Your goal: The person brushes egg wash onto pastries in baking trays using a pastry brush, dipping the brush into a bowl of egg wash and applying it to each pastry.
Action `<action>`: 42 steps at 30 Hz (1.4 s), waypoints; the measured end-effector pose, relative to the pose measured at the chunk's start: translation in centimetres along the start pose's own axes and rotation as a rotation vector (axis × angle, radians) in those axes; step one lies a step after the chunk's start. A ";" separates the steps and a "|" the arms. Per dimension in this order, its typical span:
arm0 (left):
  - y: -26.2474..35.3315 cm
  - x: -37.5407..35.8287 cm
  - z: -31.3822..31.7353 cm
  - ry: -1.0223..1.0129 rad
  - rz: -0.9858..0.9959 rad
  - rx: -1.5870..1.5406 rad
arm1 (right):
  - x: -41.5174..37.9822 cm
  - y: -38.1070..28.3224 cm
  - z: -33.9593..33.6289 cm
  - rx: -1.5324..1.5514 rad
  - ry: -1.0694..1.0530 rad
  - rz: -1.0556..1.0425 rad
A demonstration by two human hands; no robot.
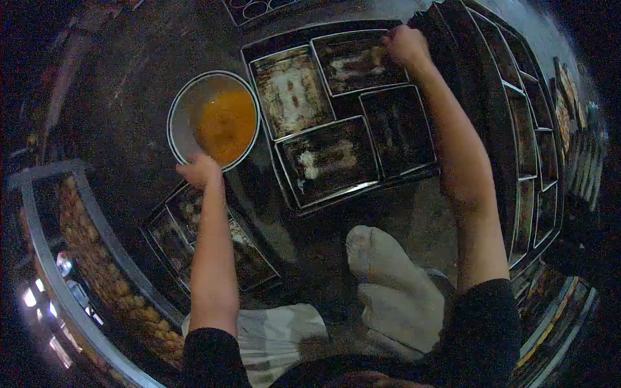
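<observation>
My left hand (202,171) grips the near rim of a round metal bowl (184,123), fingers closed over its edge. An orange-yellow liquid (228,126) lies in the bowl, pooled toward its right side. My right hand (407,46) is closed in a fist over the far right corner of a rectangular baking pan (352,61); whatever its fingers hold, if anything, is hidden. This pan is one of several joined in a dark metal frame (284,204). Pale, worn patches mark the left pan (291,90) and the near pan (326,161), while the right pan (398,129) looks darker.
Stacked pan sets (527,129) stand at the right. Another pan set (252,262) lies near my left forearm. On the left, a metal-edged tray (39,213) holds many small brown baked-looking pieces (107,278). Part of a pan with round cups (254,9) shows at the top.
</observation>
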State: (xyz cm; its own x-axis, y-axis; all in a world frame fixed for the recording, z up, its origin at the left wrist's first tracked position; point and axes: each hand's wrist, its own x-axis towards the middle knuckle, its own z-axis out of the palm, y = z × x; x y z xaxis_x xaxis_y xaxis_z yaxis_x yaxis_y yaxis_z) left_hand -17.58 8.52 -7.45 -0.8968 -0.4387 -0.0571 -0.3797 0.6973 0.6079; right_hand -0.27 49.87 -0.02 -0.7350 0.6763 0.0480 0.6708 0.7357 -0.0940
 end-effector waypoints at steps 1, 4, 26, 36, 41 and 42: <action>0.0 -0.1 0.0 -0.001 -0.006 0.002 | -0.3 0.1 -1.1 -0.059 0.012 0.018; -0.3 0.1 0.1 -0.006 0.008 -0.012 | 0.3 1.8 -0.1 -0.119 0.062 -0.018; -0.9 0.6 0.5 0.008 0.026 0.015 | 1.6 2.3 0.1 -0.171 0.002 -0.160; 0.6 -0.4 -0.5 -0.035 -0.039 0.027 | -1.2 -1.0 1.6 0.282 -0.067 -0.337; 0.6 -0.5 -0.7 -0.036 0.016 0.011 | -1.9 2.1 -1.0 -0.023 -0.150 -0.018; 0.7 -0.6 -0.7 -0.029 0.023 0.016 | -2.2 2.3 -1.8 -0.065 -0.129 0.001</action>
State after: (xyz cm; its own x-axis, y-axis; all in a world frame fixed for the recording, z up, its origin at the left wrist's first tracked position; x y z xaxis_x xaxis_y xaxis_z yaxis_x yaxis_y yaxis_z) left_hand -17.15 8.92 -6.43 -0.9113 -0.4064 -0.0661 -0.3626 0.7162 0.5963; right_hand 3.08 50.11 1.44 -0.7384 0.6695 -0.0812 0.6732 0.7389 -0.0296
